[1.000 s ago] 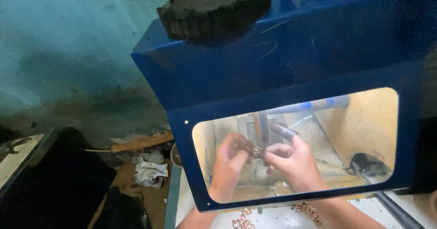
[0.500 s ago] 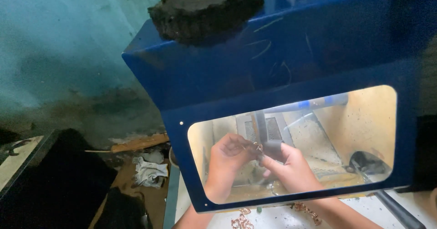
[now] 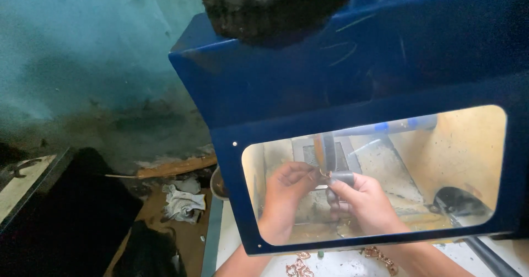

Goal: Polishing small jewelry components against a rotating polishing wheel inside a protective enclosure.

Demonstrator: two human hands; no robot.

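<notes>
Inside the blue box [image 3: 352, 90] with its one clear window [image 3: 441, 161], seen from the head camera, two hands meet at a small spinning wheel [image 3: 329, 151] on a post. The left hand [image 3: 286, 194] has its grip pinched almost shut on a tiny gold ring piece [image 3: 324, 173], right at the wheel's lower edge. The right hand [image 3: 361, 200] has its fingers curled close too, touching the same little piece from the other side, but I cannot tell how much of it that hand really holds. The piece looks very light, thin and hard, and likely a bit slippery, so I think it is best held by its edges with just the fingertips, and it could bend or fly off if pushed hard on the wheel. On the white worktop [image 3: 341, 263] under the box lie two bunches of gold chain bits [image 3: 380, 253], near the arms. One dark round lump [image 3: 275, 4] sits on top of the box. Inside, at the right, is one dark pipe mouth [image 3: 460, 200]. On the floor at the left lies one crumpled white rag [image 3: 182, 202] beside one wooden stick [image 3: 173, 168]
</notes>
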